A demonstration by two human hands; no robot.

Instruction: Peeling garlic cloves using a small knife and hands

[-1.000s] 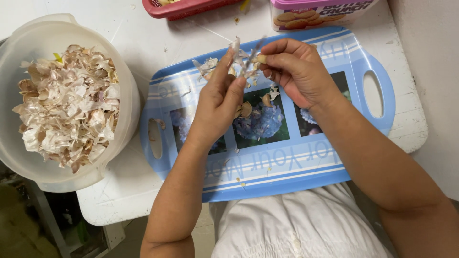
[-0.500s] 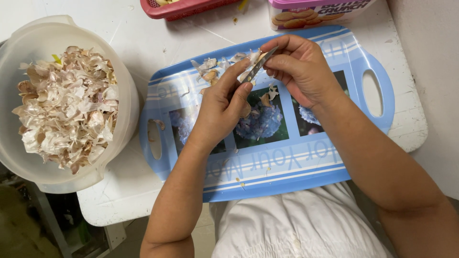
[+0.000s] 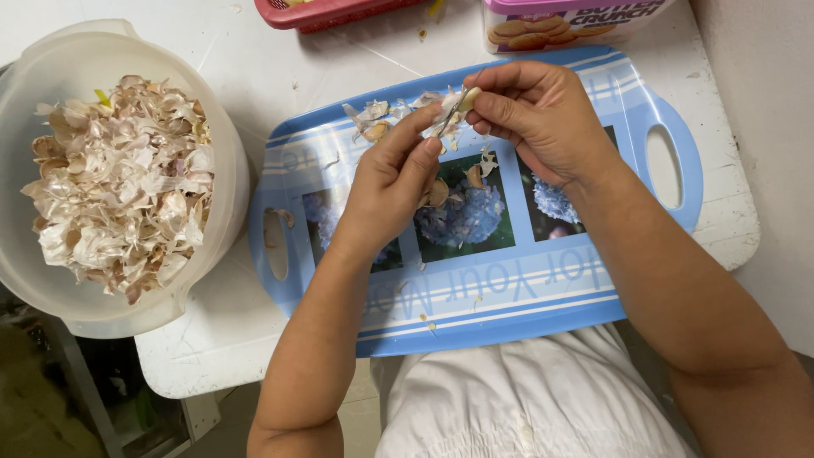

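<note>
The garlic clove (image 3: 462,102) sits above the far half of the blue tray (image 3: 509,314), pinched between the thumb and forefinger of the right hand (image 3: 543,119); only its pale tip shows past those fingertips, the rest hidden inside the grip. Its long axis appears to run slantwise, from upper right down toward lower left, with the exposed end pointing up and slightly toward the table's far edge. The left hand (image 3: 394,182) comes at it from below and to the left: its thumb and forefinger are pressed together on a strip of papery skin (image 3: 443,121) that trails off the clove along roughly the same slant. So the 2 hands meet at 1 spot, the right one nearer the clove's body, the left one on the loose skin just beside it. The other fingers of both hands curl inward, not spread. Loose peelings (image 3: 369,119) lie on the tray just left of the fingertips, and a big translucent bowl (image 3: 51,51) heaped with skins stands well apart on the left.
</note>
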